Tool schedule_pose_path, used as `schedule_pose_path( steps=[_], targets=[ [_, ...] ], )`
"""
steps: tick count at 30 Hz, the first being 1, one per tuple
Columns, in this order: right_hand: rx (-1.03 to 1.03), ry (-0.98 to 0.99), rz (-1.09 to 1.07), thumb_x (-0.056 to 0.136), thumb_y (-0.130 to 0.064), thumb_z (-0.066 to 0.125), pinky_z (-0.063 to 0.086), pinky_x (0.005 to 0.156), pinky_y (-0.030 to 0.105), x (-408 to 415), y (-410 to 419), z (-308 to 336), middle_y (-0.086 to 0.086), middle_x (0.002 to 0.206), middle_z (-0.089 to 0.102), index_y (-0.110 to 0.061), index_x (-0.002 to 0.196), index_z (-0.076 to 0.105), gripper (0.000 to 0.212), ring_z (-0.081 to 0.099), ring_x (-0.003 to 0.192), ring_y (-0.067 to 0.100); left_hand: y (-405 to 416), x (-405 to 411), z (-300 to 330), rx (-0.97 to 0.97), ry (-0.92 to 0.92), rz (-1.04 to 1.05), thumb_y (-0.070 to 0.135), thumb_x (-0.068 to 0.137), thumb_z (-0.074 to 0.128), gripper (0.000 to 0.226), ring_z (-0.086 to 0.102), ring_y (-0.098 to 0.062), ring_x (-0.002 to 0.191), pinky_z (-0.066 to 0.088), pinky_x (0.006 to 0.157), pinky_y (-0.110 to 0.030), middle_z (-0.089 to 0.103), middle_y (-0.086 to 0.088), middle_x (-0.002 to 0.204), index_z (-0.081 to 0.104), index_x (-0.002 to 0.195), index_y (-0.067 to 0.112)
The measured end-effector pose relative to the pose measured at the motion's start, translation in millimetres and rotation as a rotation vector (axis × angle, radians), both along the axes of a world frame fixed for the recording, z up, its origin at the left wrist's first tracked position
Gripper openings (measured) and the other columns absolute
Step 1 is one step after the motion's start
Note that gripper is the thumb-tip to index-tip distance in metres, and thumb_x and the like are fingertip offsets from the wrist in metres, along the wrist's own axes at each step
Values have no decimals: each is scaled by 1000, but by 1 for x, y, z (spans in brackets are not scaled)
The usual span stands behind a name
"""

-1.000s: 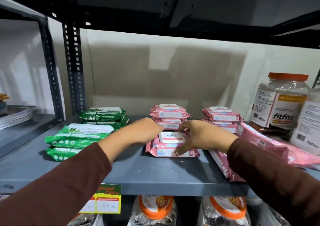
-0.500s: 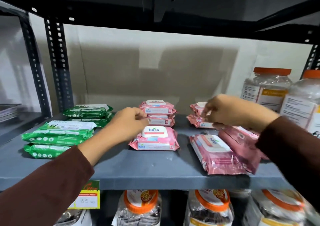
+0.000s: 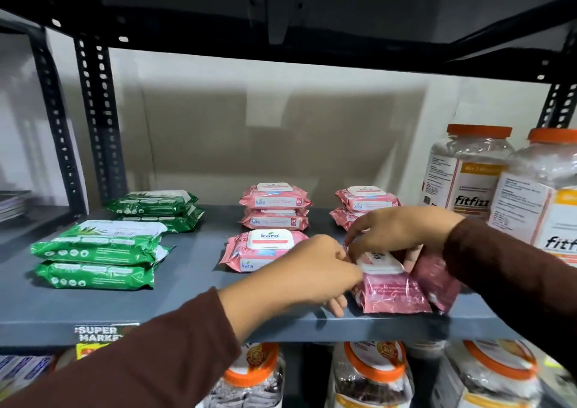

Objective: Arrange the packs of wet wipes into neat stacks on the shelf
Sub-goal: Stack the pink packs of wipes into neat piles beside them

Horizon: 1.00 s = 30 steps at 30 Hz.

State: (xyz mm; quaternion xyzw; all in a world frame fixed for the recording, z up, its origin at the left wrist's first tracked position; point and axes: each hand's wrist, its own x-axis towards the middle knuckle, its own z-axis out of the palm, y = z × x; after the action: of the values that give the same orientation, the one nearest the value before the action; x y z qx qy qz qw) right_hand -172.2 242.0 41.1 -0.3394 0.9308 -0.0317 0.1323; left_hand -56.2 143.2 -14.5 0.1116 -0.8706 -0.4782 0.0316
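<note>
Both your hands meet on one loose pink pack (image 3: 387,286) at the shelf's (image 3: 187,311) front edge: your right hand (image 3: 396,232) pinches its far end from above, your left hand (image 3: 315,270) cups its near-left side. Its long axis runs away from you.

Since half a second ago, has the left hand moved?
Yes. The left hand has gone rightward along the shelf, past the single front pink pack it hovered beside, to the loose pink pack under the right hand.
</note>
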Motion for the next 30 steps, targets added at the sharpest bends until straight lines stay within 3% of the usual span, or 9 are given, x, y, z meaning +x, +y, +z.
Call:
schedule_pose_path(
  steps=[2, 5, 8, 12, 16, 18, 23, 27, 30],
  targets=[
    [22, -77, -44, 63, -52, 65, 62, 73, 44, -9, -8, -2, 8, 111, 70, -23, 110, 70, 55, 71, 90, 31, 5, -2, -2, -75, -24, 1, 23, 76, 53, 36, 65, -25, 53, 59, 77, -44, 69, -14, 70, 65, 103, 2],
    [-40, -182, -151, 67, -49, 61, 48, 44, 24, -13, -14, -2, 9, 94, 69, -13, 97, 68, 47, 62, 58, 26, 7, -2, -4, -47, 5, 17, 30, 70, 56, 39, 65, -24, 59, 59, 82, -52, 66, -8, 76, 66, 104, 15],
    [-251, -263, -188, 88, -41, 52, 40, 46, 21, -13, -10, 4, 4, 69, 51, -16, 72, 55, 29, 48, 43, 17, 3, 3, 0, 86, 141, 61, 31, 75, 67, 25, 69, -22, 75, 60, 79, -52, 70, -3, 97, 65, 99, 26],
    [-593, -456, -159, 95, -35, 49, 46, 38, 19, -12, -13, 22, 6, 61, 54, -13, 85, 58, 26, 52, 33, 15, -22, 11, 21, 248, 362, 217, 15, 73, 66, 32, 71, -36, 97, 56, 86, -58, 73, -6, 107, 67, 104, 23],
    [-729, -579, -137, 95, -31, 53, 40, 36, 15, -9, -34, 24, 8, 63, 56, -14, 88, 56, 18, 55, 36, 14, -70, 24, 41, 424, 410, 266, -20, 83, 41, 38, 69, -31, 85, 59, 80, -44, 71, -21, 99, 68, 97, 4],
    [-738, -574, -105, 91, -28, 58, 33, 37, 16, -4, -47, 16, 5, 60, 57, -14, 88, 63, 15, 50, 36, 11, -97, 26, 42, 396, 398, 370, -20, 87, 35, 38, 67, -20, 74, 57, 62, -30, 68, -16, 94, 62, 94, 6],
    [-804, -573, -100, 84, -24, 66, 27, 38, 13, 2, -72, -11, 5, 57, 52, -14, 83, 63, 10, 42, 34, 10, -134, 13, 21, 243, 307, 518, -11, 92, 47, 27, 65, -11, 53, 54, 50, -23, 68, -12, 80, 64, 83, 8],
    [-753, -611, -135, 85, -28, 65, 28, 37, 15, -6, -72, -30, 3, 58, 51, -17, 79, 61, 13, 44, 37, 11, -139, 9, 8, 103, 245, 532, -3, 87, 61, 26, 68, -20, 84, 57, 81, -30, 71, -9, 101, 72, 104, 14],
    [-749, -653, -143, 86, -28, 65, 31, 41, 16, -5, -65, -32, 3, 62, 57, -17, 84, 63, 12, 49, 43, 13, -135, 9, 10, 79, 229, 527, -4, 88, 57, 32, 69, -20, 89, 57, 85, -32, 72, -7, 104, 71, 107, 16]
  ],
)
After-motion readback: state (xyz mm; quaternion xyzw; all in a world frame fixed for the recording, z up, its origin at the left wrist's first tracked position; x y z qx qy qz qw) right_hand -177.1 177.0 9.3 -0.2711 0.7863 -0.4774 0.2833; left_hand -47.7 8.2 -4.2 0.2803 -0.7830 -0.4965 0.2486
